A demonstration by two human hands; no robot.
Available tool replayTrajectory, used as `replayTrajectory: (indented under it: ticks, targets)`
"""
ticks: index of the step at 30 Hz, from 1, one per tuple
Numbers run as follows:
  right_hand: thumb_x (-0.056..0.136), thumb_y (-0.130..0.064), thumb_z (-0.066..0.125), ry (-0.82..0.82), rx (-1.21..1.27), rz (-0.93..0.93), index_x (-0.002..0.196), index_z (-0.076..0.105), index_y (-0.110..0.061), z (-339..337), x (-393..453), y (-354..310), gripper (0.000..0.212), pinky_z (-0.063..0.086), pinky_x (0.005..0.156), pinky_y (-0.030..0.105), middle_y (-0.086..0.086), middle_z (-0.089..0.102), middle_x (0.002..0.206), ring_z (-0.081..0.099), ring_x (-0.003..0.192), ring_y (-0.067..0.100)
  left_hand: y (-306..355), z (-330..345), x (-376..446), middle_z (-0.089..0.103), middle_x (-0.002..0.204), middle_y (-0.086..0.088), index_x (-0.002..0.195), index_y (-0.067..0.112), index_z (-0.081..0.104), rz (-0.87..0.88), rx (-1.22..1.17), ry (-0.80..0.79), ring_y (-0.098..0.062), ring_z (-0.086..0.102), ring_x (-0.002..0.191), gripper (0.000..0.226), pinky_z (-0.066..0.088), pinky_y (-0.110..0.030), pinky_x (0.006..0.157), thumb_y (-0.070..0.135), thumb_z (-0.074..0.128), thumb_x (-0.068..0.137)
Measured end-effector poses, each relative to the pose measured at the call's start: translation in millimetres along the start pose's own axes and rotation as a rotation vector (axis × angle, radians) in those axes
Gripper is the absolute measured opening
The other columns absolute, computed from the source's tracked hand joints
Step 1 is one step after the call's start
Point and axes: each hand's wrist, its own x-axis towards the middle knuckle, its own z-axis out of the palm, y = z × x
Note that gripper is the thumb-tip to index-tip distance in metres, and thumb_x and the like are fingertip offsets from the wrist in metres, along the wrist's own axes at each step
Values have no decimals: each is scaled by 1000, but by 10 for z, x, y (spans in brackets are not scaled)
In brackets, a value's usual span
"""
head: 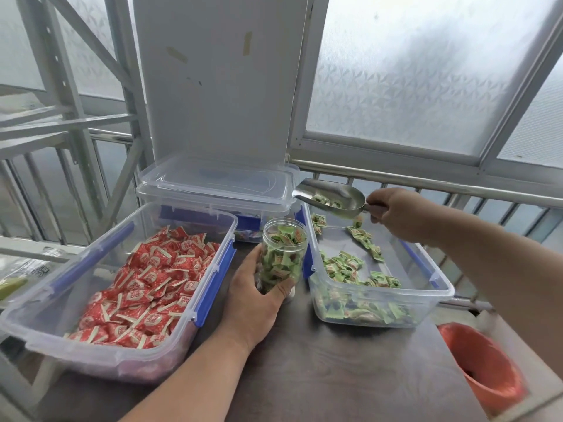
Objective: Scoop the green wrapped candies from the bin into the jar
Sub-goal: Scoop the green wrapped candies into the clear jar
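A clear plastic jar [285, 252], nearly full of green wrapped candies, stands upright on the dark table between two bins. My left hand [259, 296] grips its lower part. To its right is a clear bin [438, 295] with blue clips, and green wrapped candies [345, 266] lie scattered over its bottom. My right hand [396, 213] holds the handle of a metal scoop [332, 197] above the bin's far end. The scoop is roughly level, holds a few green candies, and its open mouth points left toward the jar.
A clear bin of red wrapped candies [143, 287] fills the left of the table. Behind the jar sits a lidded clear container [216, 190] stacked on another. An orange bucket [484, 367] stands low at the right, off the table [335, 376]. Railing and frosted windows lie behind.
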Motion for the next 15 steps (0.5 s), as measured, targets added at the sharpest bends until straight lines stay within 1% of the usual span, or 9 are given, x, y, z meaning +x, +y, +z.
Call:
replayTrajectory:
  ticks: [2,4,5,6,7,9,11,13,15]
  targets:
    - [106,-27,50,25,-104,-110,89,62,-30,-109,-74,-124,20,43,61,28,-8,64,79,54,65,11,0,-4,-4,73,136,21,154,44,57,1,-5,9,-1,70,126,82,59,-38,112,44,98,83]
    - [106,-27,47,59,-251,-186,92,60,-32,-177,-128,-230,20,45,66,31,-14,58,75,48,64,3,3,-5,-9,73,134,22,153,46,58,9,-2,12,1,70,124,81,60,-38,110,45,97,82]
    - [105,-24,45,70,-340,-204,93,59,-31,-198,-145,-272,20,46,75,36,-14,59,77,52,68,4,4,-7,-13,73,133,22,152,48,58,12,-1,14,1,71,123,81,61,-38,109,45,97,82]
    - [103,-20,44,85,-426,-211,94,58,-31,-210,-156,-309,20,43,81,40,-13,62,80,56,73,6,3,-8,-14,74,132,23,152,48,58,14,1,18,2,71,121,81,61,-37,108,46,97,81]
    - [100,-16,45,111,-495,-218,93,57,-31,-218,-164,-342,21,37,81,40,-12,63,82,58,77,9,2,-10,-17,74,131,24,151,49,58,17,8,22,2,71,120,81,61,-36,107,48,97,80]
    - [94,-12,49,191,-563,-256,88,56,-32,-242,-180,-401,23,25,74,38,-14,62,83,55,81,9,7,-13,-27,73,129,27,148,53,58,29,31,31,5,70,118,80,60,-28,104,52,95,78]
    - [92,-13,53,282,-589,-317,86,57,-33,-274,-203,-455,21,24,73,37,-15,60,85,54,84,10,35,-20,-42,72,127,32,140,65,57,41,48,42,9,70,115,75,57,-16,96,57,94,76]
    - [90,-15,57,367,-624,-362,90,61,-34,-301,-235,-504,20,25,77,38,-15,60,88,54,88,11,58,-28,-45,71,126,34,132,73,54,46,59,60,10,69,115,71,55,-15,94,58,93,75]
    - [88,-13,62,429,-652,-389,92,63,-36,-316,-268,-539,23,24,81,39,-15,60,88,54,91,13,67,-23,-42,71,125,34,130,73,54,53,72,71,9,69,114,70,57,-19,95,59,93,74]
